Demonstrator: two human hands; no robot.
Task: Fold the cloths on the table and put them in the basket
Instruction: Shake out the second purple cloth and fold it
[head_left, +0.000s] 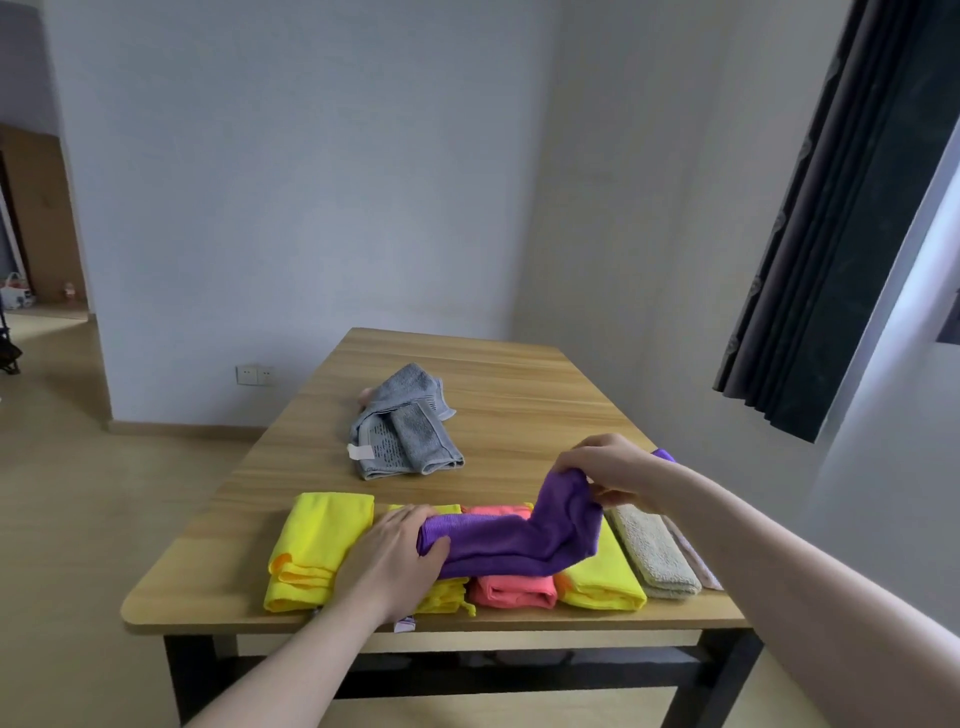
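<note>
A purple cloth (524, 535) is held above a row of folded cloths along the near table (519, 379) edge. Its left end is gripped by the left hand (400, 556), its raised right end pinched by the right hand (613, 470). Beneath it, a coral cloth (511, 590) and a yellow cloth (447, 597) are partly hidden. A grey towel (402, 426) lies crumpled farther back.

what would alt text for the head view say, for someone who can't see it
A person's left hand and right hand hold a purple cloth by its ends above a row of folded yellow, coral and beige cloths at the near edge of a wooden table. A crumpled grey towel lies farther back; no basket is in view.
</note>
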